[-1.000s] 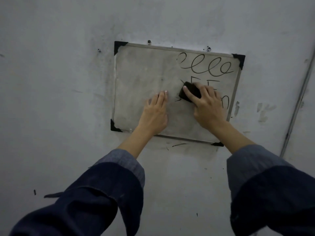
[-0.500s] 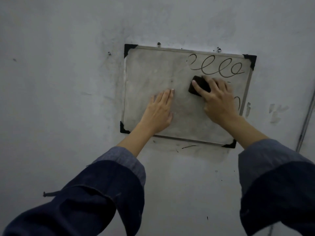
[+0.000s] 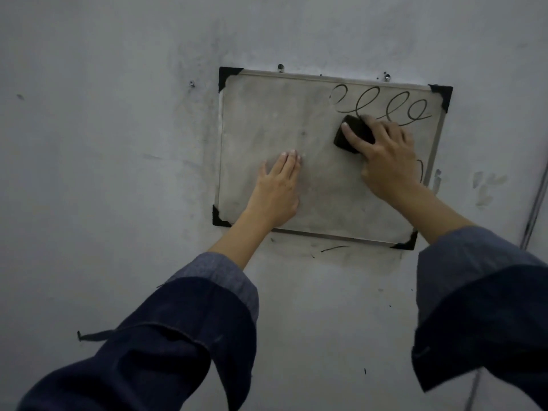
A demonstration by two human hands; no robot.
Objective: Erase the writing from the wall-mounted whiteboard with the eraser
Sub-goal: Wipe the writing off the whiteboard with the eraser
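Note:
A smudged whiteboard with black corner caps hangs on the grey wall. A looped black scribble runs along its upper right, and a short stroke shows near the right edge. My right hand grips the black eraser and presses it on the board just under the loops. My left hand lies flat with straight fingers on the lower middle of the board.
Screw heads stick out of the wall above the frame. Marker smears stain the wall below the board. A thin cable or conduit runs down the wall at the far right. Pale patches mark the wall right of the board.
The eraser in my right hand has slid up toward the loops, and the middle-row writing it covered is gone. The left hand has stayed pressed on the board.

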